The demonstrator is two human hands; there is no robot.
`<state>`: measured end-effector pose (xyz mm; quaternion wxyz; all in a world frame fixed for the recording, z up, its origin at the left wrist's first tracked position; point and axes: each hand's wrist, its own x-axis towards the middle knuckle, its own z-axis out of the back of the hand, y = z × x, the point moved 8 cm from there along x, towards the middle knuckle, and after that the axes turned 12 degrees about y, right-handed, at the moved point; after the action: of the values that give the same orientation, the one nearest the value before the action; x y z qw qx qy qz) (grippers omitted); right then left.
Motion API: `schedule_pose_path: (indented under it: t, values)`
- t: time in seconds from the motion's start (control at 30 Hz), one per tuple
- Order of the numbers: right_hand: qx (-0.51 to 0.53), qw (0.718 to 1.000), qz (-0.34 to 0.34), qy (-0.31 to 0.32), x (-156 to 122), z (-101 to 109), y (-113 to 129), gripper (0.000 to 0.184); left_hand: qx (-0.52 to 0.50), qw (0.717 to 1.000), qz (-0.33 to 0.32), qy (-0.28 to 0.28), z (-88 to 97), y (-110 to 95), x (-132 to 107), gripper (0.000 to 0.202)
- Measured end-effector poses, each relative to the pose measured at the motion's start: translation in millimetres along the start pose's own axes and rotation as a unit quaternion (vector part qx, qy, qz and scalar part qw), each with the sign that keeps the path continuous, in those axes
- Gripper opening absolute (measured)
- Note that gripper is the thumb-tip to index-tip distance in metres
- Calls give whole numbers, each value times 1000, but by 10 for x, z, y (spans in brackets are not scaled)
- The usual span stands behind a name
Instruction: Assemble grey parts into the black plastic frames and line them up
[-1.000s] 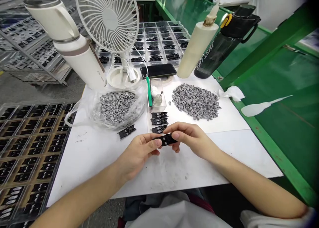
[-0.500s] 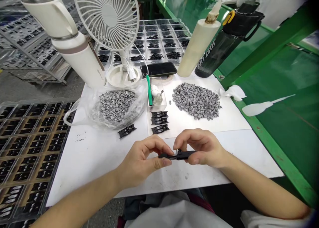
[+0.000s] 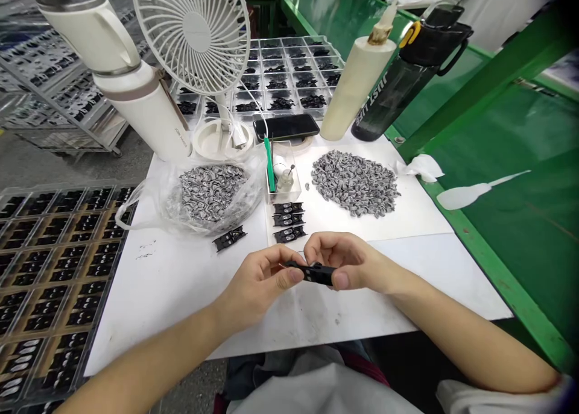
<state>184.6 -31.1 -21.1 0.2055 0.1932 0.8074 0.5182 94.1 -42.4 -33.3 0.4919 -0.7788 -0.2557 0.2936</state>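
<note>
Both my hands meet over the near middle of the white table [image 3: 181, 293]. My left hand [image 3: 257, 284] pinches the left end of a small black plastic part [image 3: 314, 272], thumb and forefinger closed on it. My right hand [image 3: 348, 263] grips the part's right end, fingers curled over its top. Just beyond my hands lie three more black parts [image 3: 288, 221] in a short column, and a single black part [image 3: 230, 238] lies to their left. A loose heap of small grey pieces [image 3: 355, 182] lies farther right on the table.
A plastic bag of grey pieces [image 3: 210, 191], a small clear box with a green tool [image 3: 278, 173], a white fan [image 3: 194, 34], a phone [image 3: 284, 126], a white jug [image 3: 131, 88], a cream bottle [image 3: 355, 82] and a dark bottle [image 3: 398, 82] stand behind. Trays of black parts [image 3: 49, 269] fill the left.
My hands pulled the black part toward me from near the column of parts, turned it edge-on, then raised it slightly and tilted it flatter. Nothing else moved.
</note>
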Motion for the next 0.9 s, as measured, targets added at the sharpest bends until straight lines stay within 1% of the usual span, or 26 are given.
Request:
schedule_pose_path:
  t: [0.07, 0.17, 0.3, 0.5, 0.67, 0.8, 0.9]
  values:
    - [49, 999, -9, 9, 18, -3, -63, 40, -15, 1000, 3, 0, 3, 20, 7, 21]
    - [77, 997, -6, 11, 35, 2, -90, 41, -27, 1000, -1, -2, 10, 32, 11, 20]
    - [86, 996, 3, 10, 43, 3, -79, 39, -36, 999, -1, -2, 13, 39, 8, 18]
    - [79, 997, 1, -3, 30, 12, -85, 40, -29, 999, -20, -7, 16, -11, 5, 14]
    - [76, 997, 6, -2, 19, 10, -68, 38, 0, 999, -42, -11, 12, -52, -1, 14]
    - [83, 996, 9, 9, 17, 5, -72, 37, 53, 997, -58, -27, 28, -81, -27, 13]
    - [84, 996, 8, 12, 13, 1, -90, 36, 79, 993, -82, -20, 9, -120, -42, 11]
